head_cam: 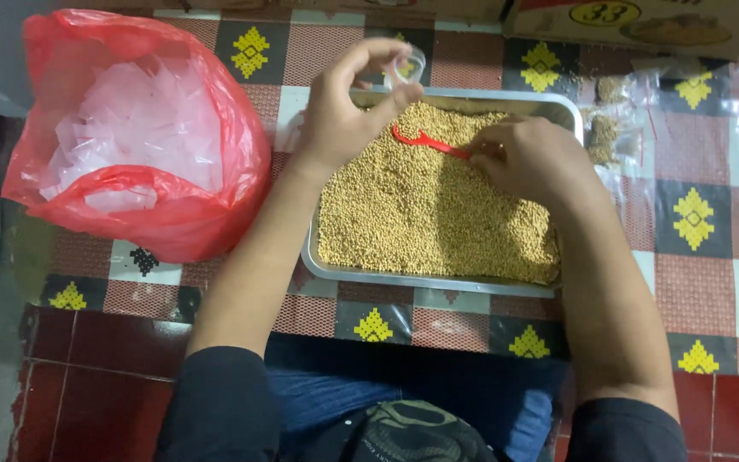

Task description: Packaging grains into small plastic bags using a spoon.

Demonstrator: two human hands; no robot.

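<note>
A metal tray [348,272] full of small yellow-brown seeds [429,210] lies on a patterned mat in front of me. My left hand [339,111] hovers over the tray's far left corner, pinching a small clear plastic bag [410,67] between thumb and fingers. My right hand [532,154] rests on the seeds at the tray's far right and holds a small red plastic scoop [425,141], whose head points left toward my left hand.
A red plastic bag [134,137] holding several small clear bags sits to the left of the tray. Filled clear packets of seeds [605,133] lie right of the tray. A cardboard box [643,21] stands at the back right.
</note>
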